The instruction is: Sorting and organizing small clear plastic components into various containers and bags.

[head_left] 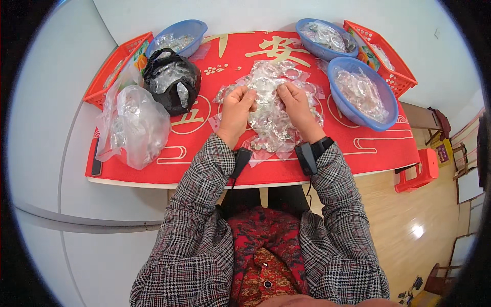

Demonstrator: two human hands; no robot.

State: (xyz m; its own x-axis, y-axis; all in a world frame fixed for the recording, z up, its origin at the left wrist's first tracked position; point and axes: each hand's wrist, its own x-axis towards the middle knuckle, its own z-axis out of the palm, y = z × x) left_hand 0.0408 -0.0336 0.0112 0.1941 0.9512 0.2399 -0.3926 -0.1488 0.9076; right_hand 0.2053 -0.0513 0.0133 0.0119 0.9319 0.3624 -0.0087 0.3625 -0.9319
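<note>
A heap of small clear plastic packets (279, 125) with shiny silvery contents lies at the middle of the red-covered table. Just above it, my left hand (236, 115) and my right hand (299, 110) pinch the two sides of one clear plastic packet (265, 88), which stretches between them. Thumbs and fingertips are closed on its edges. What the packet contains is too glary to make out.
Blue baskets of packets stand at far left (201, 31), far right (307, 45) and right (360, 122). Red baskets (97, 87) (406, 82) flank them. A black bag (192, 84) and a white plastic bag (138, 133) sit left. A red stool (427, 171) stands beyond the table.
</note>
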